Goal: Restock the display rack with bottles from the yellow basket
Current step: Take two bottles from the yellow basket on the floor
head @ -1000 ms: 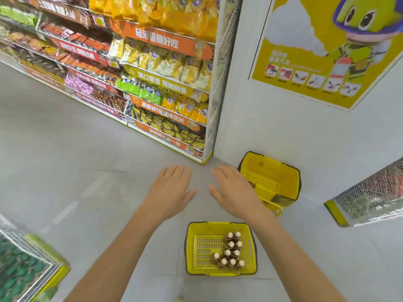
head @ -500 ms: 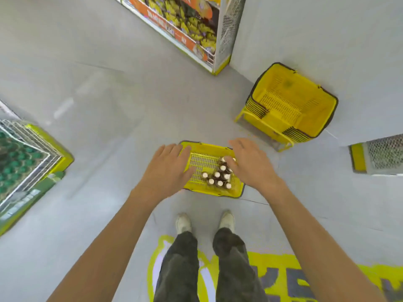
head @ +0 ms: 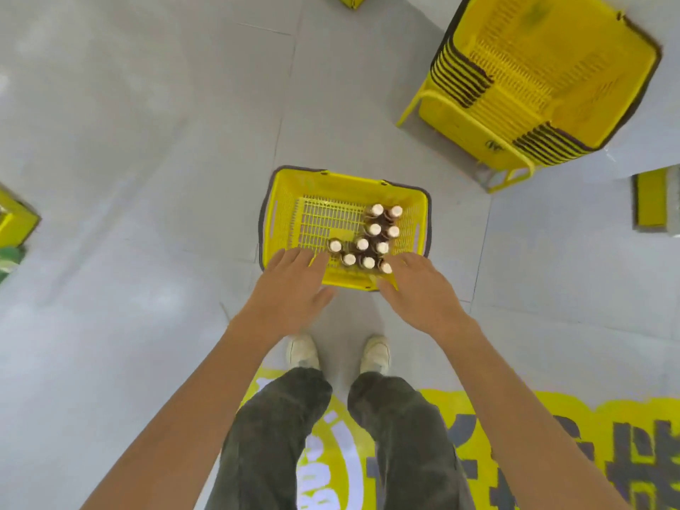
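A yellow basket [head: 283, 211] stands on the grey floor just ahead of my feet. Several small brown bottles [head: 369, 239] with white caps stand upright in its right half. My left hand [head: 290, 288] hovers over the basket's near left corner, fingers straight and spread, holding nothing. My right hand [head: 419, 292] hovers over the near right corner, fingers straight, also holding nothing. Its fingertips lie close to the nearest bottle caps. The display rack is out of view.
A stack of nested yellow baskets [head: 544, 82] on a yellow frame stands at the upper right by the wall. A yellow shelf corner [head: 14, 222] shows at the left edge. A yellow floor sticker [head: 552, 436] lies under my feet.
The view has tilted from the shelves down to the floor. Both hands have come down toward the basket's near edge; the basket and bottles have not moved.
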The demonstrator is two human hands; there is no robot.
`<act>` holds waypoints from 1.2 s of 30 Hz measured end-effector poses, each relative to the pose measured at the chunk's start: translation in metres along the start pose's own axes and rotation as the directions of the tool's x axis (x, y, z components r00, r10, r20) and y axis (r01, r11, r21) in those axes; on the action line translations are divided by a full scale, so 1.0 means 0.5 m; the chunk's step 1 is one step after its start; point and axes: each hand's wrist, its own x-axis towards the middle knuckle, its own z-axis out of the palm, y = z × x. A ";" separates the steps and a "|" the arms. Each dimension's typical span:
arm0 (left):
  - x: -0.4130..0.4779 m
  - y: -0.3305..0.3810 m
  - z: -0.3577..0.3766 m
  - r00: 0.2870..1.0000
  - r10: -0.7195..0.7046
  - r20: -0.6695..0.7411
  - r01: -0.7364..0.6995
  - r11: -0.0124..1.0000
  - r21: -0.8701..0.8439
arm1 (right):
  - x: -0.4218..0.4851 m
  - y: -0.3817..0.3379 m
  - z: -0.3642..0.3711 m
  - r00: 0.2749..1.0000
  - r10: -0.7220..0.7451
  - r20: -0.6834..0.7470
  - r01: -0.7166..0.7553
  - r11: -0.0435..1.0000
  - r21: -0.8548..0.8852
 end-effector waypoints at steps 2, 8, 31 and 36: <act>0.077 -0.016 0.067 0.999 -0.005 -0.032 0.005 1.000 -0.002 | 0.086 0.037 0.045 0.999 0.002 -0.038 -0.002 1.000 0.015; 0.365 -0.080 0.326 0.997 -0.029 -0.078 0.026 0.999 -0.036 | 0.402 0.142 0.198 0.987 -0.012 -0.160 0.011 1.000 -0.006; 0.626 -0.192 0.591 0.890 -0.339 -0.305 -0.072 0.556 -0.828 | 0.733 0.214 0.347 0.904 0.088 -0.418 0.036 0.959 0.280; 0.465 -0.204 0.410 0.863 -0.367 -0.347 -0.145 0.478 -0.866 | 0.568 0.102 0.207 0.819 0.012 -0.574 0.212 0.922 0.323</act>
